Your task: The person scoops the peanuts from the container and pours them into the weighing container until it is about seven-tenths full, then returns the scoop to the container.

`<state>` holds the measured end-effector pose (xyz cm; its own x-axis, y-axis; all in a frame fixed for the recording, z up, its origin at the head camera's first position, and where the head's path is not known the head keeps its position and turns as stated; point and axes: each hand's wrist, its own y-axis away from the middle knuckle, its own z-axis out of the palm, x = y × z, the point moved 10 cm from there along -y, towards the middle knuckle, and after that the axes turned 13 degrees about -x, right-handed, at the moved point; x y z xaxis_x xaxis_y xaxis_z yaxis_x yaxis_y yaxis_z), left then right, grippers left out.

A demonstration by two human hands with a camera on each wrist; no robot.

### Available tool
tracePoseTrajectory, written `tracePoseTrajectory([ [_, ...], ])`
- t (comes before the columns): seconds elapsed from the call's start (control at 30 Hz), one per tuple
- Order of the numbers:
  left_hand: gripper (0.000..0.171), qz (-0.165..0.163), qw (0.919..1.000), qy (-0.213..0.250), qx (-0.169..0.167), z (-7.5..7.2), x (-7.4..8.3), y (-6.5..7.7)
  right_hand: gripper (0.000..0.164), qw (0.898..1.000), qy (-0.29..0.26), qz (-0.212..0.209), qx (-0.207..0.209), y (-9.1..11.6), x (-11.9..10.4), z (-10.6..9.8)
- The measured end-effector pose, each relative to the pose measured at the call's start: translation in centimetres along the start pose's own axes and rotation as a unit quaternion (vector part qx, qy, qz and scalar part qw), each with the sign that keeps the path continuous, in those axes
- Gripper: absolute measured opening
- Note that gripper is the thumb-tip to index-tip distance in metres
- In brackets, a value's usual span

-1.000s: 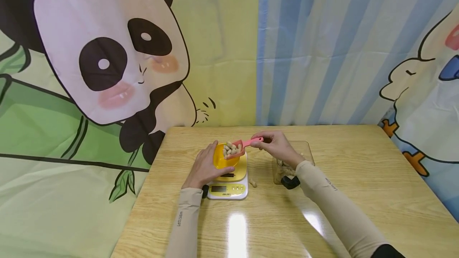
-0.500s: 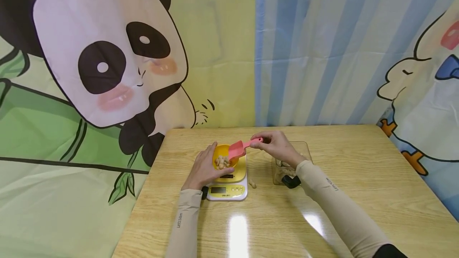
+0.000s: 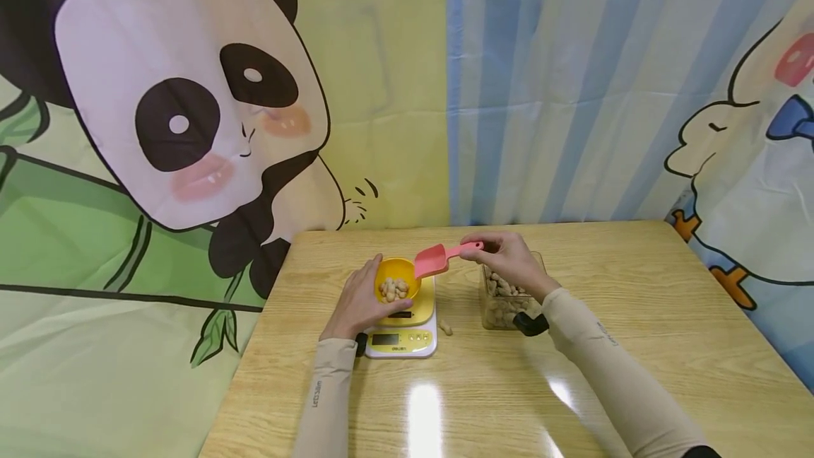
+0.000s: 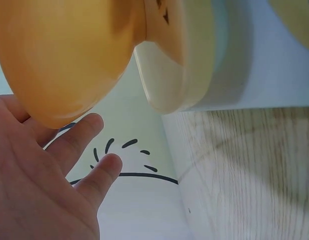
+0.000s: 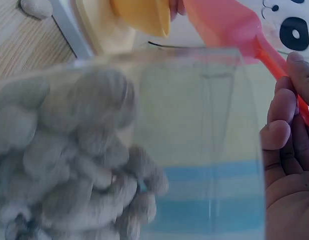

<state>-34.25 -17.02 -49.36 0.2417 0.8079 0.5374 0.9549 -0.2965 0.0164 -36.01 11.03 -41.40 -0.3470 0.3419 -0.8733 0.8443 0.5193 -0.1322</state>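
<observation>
A yellow bowl (image 3: pixel 409 268) with several peanuts (image 3: pixel 393 289) in it stands on a white and yellow kitchen scale (image 3: pixel 422 312). My left hand (image 3: pixel 361 304) holds the bowl from its left side, fingers along the far left and thumb across the near side. In the left wrist view, two fingers (image 4: pixel 102 177) of it stand apart from the bowl's underside. My right hand (image 3: pixel 505 258) pinches the handle of a pink scoop (image 3: pixel 433 261), whose pan is just right of the bowl and looks to hold nothing.
A clear box (image 3: pixel 502 316) of peanuts stands under my right forearm. One loose peanut (image 3: pixel 446 328) lies on the wooden table (image 3: pixel 496 401), right of the scale. A printed curtain (image 3: pixel 407 126) hangs behind the table.
The scoop has tipped its peanuts into the bowl. My right hand has then drawn it back to the right, off the bowl. The left hand stays at the bowl.
</observation>
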Motion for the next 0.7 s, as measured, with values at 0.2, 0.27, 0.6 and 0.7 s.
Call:
tracePoseTrajectory([
  [0.2, 0.123, -0.002, 1.0, 0.003, 0.0, 0.2, 0.1, 0.0, 0.034, 1.0, -0.02, -0.002, 0.017, 2.1, 0.9, -2.4],
  [0.27, 0.123, -0.003, 1.0, 0.003, 0.0, 0.2, 0.1, 0.0, 0.032, 0.999, -0.023, 0.001, 0.024, 2.8, 1.4, -3.1],
  [0.6, 0.127, -0.012, 0.9998, -0.015, -0.003, 0.1, 0.1, -0.3, 0.031, 0.997, -0.006, 0.025, 0.072, 6.8, 3.8, -6.9],
  [0.7, 0.127, -0.006, 0.9999, -0.015, -0.003, -0.1, 0.5, -0.4, 0.03, 0.996, -0.002, 0.027, 0.087, 8.1, 4.3, -8.1],
])
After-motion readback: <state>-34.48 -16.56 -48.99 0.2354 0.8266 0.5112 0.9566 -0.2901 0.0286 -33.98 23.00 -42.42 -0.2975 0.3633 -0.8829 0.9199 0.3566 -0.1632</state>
